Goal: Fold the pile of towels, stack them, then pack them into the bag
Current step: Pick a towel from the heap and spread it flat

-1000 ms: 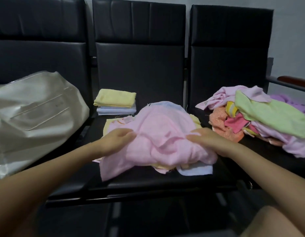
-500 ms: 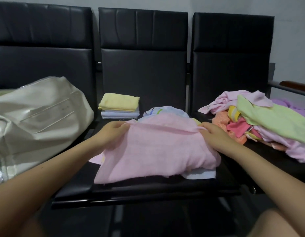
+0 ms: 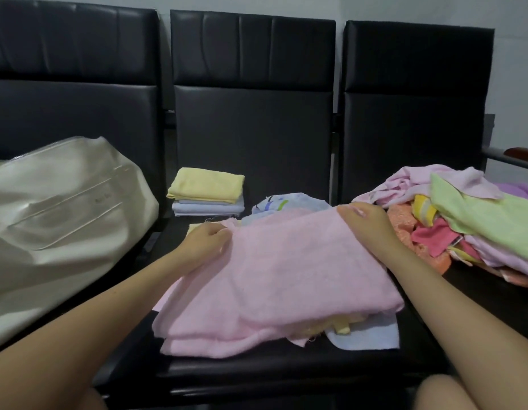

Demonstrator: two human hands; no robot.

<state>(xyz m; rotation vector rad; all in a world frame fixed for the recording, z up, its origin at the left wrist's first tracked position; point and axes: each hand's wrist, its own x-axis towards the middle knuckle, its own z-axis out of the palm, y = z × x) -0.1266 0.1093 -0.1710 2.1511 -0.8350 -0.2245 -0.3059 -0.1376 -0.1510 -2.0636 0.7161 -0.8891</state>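
Head view: both forearms reach forward over the middle seat (image 3: 257, 368). The left hand (image 3: 205, 242) pinches the pink towel (image 3: 286, 279) at its far left corner; the right hand (image 3: 367, 223) grips its far right corner. The towel lies spread, slightly rumpled, over other cloths on the seat, between the bag (image 3: 59, 217) and the pile (image 3: 469, 220).

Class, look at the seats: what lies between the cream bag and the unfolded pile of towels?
In the head view, the folded stack and the pink towel, gripped by both hands, left hand and right hand.
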